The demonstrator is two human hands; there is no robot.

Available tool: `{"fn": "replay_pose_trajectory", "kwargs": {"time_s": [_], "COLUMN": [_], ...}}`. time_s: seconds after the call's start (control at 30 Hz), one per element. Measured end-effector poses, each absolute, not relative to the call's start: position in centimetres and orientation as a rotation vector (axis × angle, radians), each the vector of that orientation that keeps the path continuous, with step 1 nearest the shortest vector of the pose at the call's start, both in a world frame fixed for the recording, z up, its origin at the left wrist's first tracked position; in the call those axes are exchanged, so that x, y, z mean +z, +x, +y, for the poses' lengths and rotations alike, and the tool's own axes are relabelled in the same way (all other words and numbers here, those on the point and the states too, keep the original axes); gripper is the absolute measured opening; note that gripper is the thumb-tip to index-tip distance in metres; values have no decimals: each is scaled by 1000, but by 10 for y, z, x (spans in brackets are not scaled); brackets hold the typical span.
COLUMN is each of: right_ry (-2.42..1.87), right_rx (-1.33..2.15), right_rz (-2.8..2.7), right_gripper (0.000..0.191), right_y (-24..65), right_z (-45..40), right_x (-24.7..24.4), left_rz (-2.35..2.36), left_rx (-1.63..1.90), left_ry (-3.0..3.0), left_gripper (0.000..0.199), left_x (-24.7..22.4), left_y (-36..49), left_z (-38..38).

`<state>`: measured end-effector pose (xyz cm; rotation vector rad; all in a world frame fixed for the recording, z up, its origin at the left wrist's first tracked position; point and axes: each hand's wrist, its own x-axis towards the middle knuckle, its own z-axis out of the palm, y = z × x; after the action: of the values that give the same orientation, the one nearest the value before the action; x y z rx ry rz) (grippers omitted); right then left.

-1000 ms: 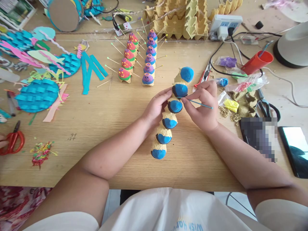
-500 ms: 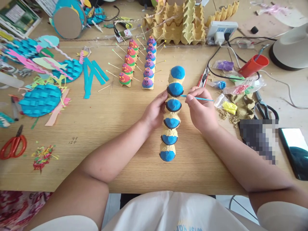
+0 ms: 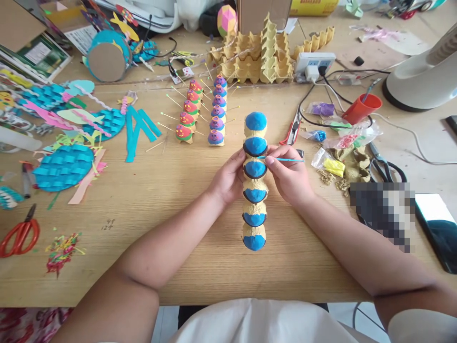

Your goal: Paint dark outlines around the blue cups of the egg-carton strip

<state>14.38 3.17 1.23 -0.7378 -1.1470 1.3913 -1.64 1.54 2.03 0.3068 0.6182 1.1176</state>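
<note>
Seen from above, two bare forearms reach up from the bottom of the frame across a pale wooden table (image 3: pixel 150 190). They meet at the centre, on a strip of six egg-carton cups (image 3: pixel 254 181) that lies lengthwise, running away from the person, each cup capped with blue paint. The nearest cup sits just below centre; the farthest lies above the hands.

The left hand (image 3: pixel 226 181) cups the strip's left side, fingers curled against the middle cups, apparently to steady it. The right hand (image 3: pixel 291 178) is closed in a pencil grip around a thin blue paintbrush (image 3: pixel 283 159). The brush lies nearly level and its tip touches the second cup from the far end, at the dark rim under the blue cap, a hold that suits fine edging.

At lower left lie red-handled scissors (image 3: pixel 19 234) and a heap of coloured scraps. At right, a blurred patch and a dark phone (image 3: pixel 437 228) sit beside clay bags and black scissors.

Further up, two rows of small painted cup figures (image 3: pixel 202 112) stuck with pins stand just beyond the strip. Blue woven paper fish (image 3: pixel 64 166) fill the left. A red cup (image 3: pixel 360 108) stands at upper right. At the far edge are stacked egg cartons (image 3: pixel 264 59), a power strip (image 3: pixel 314 62) and a white fan base (image 3: pixel 421 81).
</note>
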Motion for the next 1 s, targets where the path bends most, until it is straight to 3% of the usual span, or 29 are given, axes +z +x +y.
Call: {"fn": "replay_pose_trajectory", "kwargs": {"time_s": [0.13,0.33,1.0], "right_ry": [-753,-737,-756], "right_rx": [1311,1227,1162], "right_rz": [-1181,-1194,-1252], "right_gripper": [43,38,39], "right_y": [143,143,147], "right_z": [31,31,29], "right_x": [14,19,25], "left_rz": [735,762,795], "left_rx": [1106,1114,975], "left_ry": [319,269,319], "left_gripper": [19,17,28], "left_x": [23,30,19], "left_y": [-16,-12,-19], "left_z": [14,10,10]}}
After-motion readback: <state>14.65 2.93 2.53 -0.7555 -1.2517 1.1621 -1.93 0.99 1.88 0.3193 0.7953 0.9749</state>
